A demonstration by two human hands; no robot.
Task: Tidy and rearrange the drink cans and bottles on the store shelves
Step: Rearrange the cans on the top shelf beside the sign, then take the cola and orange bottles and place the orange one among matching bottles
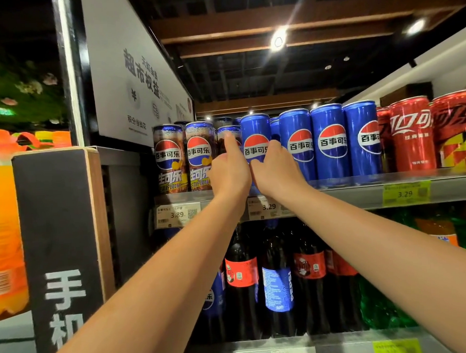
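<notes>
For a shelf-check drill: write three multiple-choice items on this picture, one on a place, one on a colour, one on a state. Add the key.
1. Where do the red cans stand?
A. left of the dark cans
B. on the lower shelf
C. right of the blue cans

2. The tag under the red cans is:
A. yellow
B. white
C. red

3. The right hand:
A. hangs idle
B. grips a blue can
C. holds a bottle

Key: C, the red cans end the row past the blue ones; A, the tag's face is yellow, marked 3.29; B, the hand's fingers curl round the can's side.
</notes>
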